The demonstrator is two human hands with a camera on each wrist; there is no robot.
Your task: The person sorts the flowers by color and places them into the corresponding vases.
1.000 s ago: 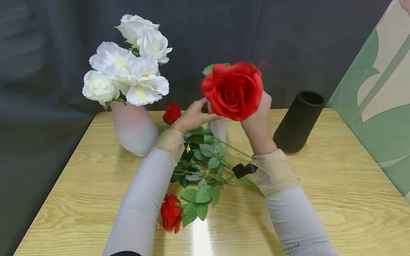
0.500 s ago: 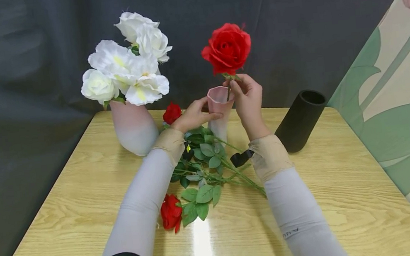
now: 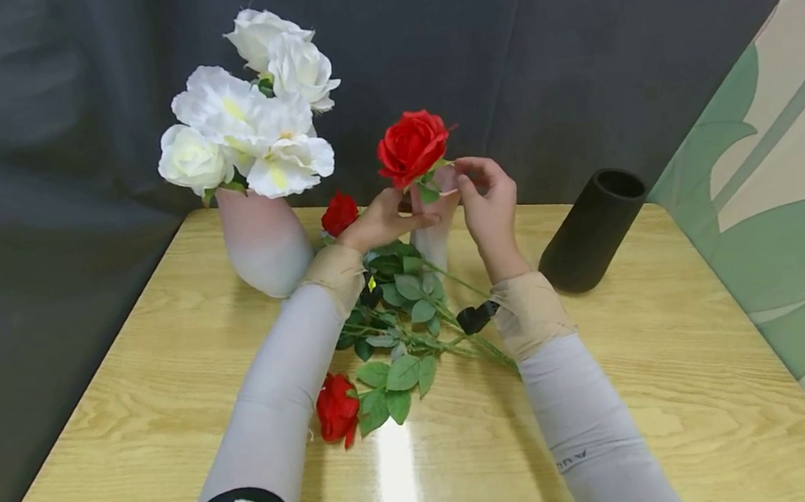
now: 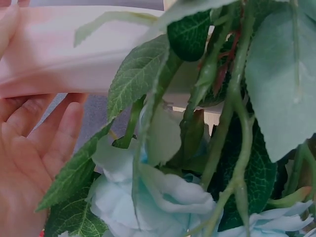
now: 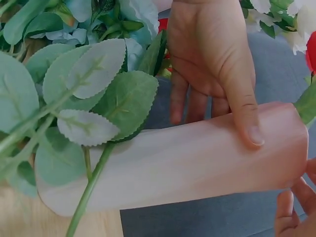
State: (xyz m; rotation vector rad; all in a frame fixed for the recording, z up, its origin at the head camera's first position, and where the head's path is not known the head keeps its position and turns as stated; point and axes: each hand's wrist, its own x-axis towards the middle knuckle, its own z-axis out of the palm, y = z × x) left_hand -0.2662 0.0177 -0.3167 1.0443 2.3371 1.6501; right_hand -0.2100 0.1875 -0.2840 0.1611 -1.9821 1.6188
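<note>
A slim pink-and-white vase (image 3: 433, 239) stands at the back middle of the table. My left hand (image 3: 383, 222) grips it from the left, with the thumb (image 5: 248, 121) across its side in the right wrist view. A red rose (image 3: 412, 148) stands in its mouth, the bloom just above the rim and the stem hidden inside. My right hand (image 3: 492, 209) is at the right of the rim, fingertips (image 5: 302, 193) at the vase's mouth, apart from the bloom. Leafy stems (image 3: 409, 316) with red roses (image 3: 338, 409) lie in front of the vase.
At the left stands a pink-to-white vase (image 3: 265, 245) of white flowers (image 3: 242, 129). A black vase (image 3: 592, 231) stands at the right. Another red rose (image 3: 340, 213) lies behind my left wrist. Pale blue flowers (image 4: 148, 197) show beside the left hand. A dark curtain (image 3: 559, 63) hangs behind.
The red rose has come up, over and down into the slim vase's mouth, leaning left. My right hand has let go of its stem and stays at the rim. The left hand keeps its grip.
</note>
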